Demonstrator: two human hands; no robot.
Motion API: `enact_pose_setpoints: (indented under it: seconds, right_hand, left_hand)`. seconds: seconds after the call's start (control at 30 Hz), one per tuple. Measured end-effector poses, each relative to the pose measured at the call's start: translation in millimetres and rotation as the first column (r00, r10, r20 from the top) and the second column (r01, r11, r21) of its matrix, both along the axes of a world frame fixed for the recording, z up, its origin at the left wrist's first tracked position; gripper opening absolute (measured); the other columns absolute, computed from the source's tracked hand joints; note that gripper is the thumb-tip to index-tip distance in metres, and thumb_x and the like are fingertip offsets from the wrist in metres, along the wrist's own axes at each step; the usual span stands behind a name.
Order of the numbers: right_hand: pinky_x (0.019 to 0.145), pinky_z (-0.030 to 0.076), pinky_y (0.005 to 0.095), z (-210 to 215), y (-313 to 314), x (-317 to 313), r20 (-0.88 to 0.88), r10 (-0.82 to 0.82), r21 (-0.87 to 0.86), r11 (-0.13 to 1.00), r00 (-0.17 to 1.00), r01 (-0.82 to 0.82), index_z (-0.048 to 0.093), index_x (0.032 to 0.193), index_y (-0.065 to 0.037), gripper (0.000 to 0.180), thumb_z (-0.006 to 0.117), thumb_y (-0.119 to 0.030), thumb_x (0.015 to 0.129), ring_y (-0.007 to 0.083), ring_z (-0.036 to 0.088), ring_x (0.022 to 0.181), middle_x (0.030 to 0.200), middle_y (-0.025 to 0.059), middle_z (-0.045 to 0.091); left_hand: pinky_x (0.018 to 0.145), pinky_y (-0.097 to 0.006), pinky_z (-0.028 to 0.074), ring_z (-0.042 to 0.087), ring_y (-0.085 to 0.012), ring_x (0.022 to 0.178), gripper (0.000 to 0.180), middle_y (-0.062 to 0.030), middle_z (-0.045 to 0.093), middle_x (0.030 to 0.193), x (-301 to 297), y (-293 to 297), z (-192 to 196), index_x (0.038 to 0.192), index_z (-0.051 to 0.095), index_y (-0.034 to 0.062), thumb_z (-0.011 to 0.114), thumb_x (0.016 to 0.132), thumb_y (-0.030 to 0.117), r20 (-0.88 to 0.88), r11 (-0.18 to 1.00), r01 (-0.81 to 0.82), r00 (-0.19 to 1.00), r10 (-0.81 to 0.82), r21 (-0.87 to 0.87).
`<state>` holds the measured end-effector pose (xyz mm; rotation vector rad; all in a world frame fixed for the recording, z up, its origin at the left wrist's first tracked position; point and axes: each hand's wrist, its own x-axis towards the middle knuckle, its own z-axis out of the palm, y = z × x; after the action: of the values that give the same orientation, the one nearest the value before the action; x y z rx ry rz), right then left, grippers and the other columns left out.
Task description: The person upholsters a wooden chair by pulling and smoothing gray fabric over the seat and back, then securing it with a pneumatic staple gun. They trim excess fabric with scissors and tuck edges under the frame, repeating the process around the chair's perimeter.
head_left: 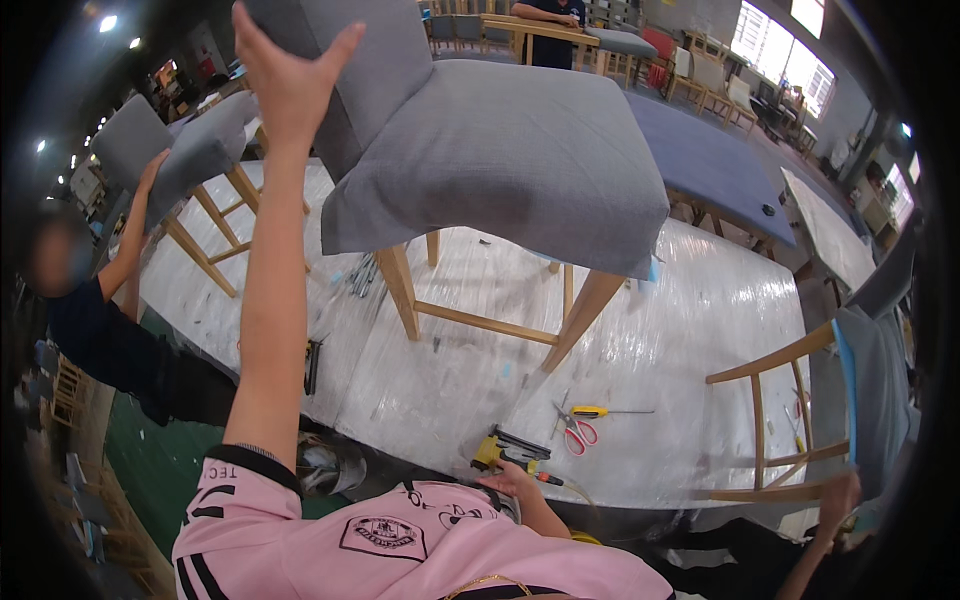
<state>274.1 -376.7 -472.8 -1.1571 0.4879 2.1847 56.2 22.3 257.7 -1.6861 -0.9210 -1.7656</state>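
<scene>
A grey upholstered chair (510, 150) with pale wooden legs stands upright on the plastic-covered table in front of me. Grey fabric hangs loose around the seat's lower edge. My left hand (292, 85) is raised at the side of its backrest (385, 70), thumb and fingers spread; whether it touches the cover is hard to tell. Low in front of me, at the table's near edge, my right hand (514, 482) is closed around the handle of a yellow and black staple gun (488, 450), which has a hose at its end.
Red-handled scissors (578, 432) and a yellow screwdriver (590, 411) lie on the table (690, 330). At left a co-worker (110, 320) handles another grey chair (205, 150). At right another person's hand (840, 497) is at a tipped chair (790, 400). Metal rods (362, 275) lie behind.
</scene>
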Motion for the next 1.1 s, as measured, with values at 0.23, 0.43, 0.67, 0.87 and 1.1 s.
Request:
enact_pose_setpoints:
  seconds: [0.23,0.43,0.67,0.87,1.1]
  right_hand:
    - [0.062,0.057,0.0382,55.2,38.9,66.4,0.865,0.386,0.053,0.566,0.321,-0.823,0.072,0.104,0.003,0.044,0.065,-0.039,0.093,0.0228,0.07,0.073,0.09,0.0115,0.075]
    - [0.076,0.051,0.028,176.6,51.1,183.7,0.856,-0.432,0.517,0.704,0.283,-0.487,0.068,0.119,0.001,0.035,0.06,-0.028,0.1,0.0121,0.065,0.088,0.096,0.005,0.071]
    - [0.109,0.044,0.0369,546.3,91.3,201.2,0.43,-0.792,0.539,0.61,-0.434,-0.58,0.066,0.131,-0.004,0.041,0.053,-0.033,0.106,0.0241,0.06,0.125,0.129,0.0131,0.068]
    - [0.122,0.024,0.054,679.0,120.5,102.7,0.355,-0.898,-0.318,0.146,-0.261,-0.937,0.057,0.142,-0.008,0.078,0.054,-0.068,0.092,0.0385,0.033,0.148,0.152,0.0184,0.048]
    - [0.125,0.018,0.0528,669.1,140.3,10.3,0.352,-0.897,-0.689,-0.053,-0.269,-0.723,0.038,0.155,-0.01,0.1,0.034,-0.084,0.088,0.0361,0.023,0.152,0.162,0.0156,0.032]
  left_hand:
    - [0.118,-0.042,0.031,0.037,-0.0401,0.144,0.126,-0.032,0.037,0.152,-31.6,15.3,8.9,0.152,0.021,-0.0111,0.091,0.067,0.051,0.196,0.943,0.124,0.978,-0.064,-0.309]
    - [0.118,-0.037,0.029,0.043,-0.0275,0.14,0.109,-0.0233,0.042,0.151,-50.7,-80.2,-15.2,0.152,0.027,-0.01,0.091,0.074,0.033,0.232,0.972,0.221,0.953,-0.196,-0.083]
    - [0.108,-0.043,0.044,0.052,-0.0294,0.125,0.067,-0.0211,0.052,0.14,-125.7,-220.8,-83.0,0.143,0.044,-0.0049,0.073,0.084,0.003,0.508,0.944,0.277,0.796,-0.33,0.179]
    - [0.106,-0.043,0.046,0.053,-0.0298,0.124,0.065,-0.0217,0.053,0.139,-151.6,-287.8,-154.6,0.143,0.045,-0.0039,0.072,0.083,-0.001,0.688,0.869,0.432,0.556,-0.466,0.24]
    - [0.105,-0.044,0.047,0.054,-0.0301,0.122,0.066,-0.0222,0.053,0.138,-159.4,-312.9,-180.7,0.142,0.045,-0.0046,0.072,0.083,-0.001,0.724,0.901,0.388,0.563,-0.398,0.193]
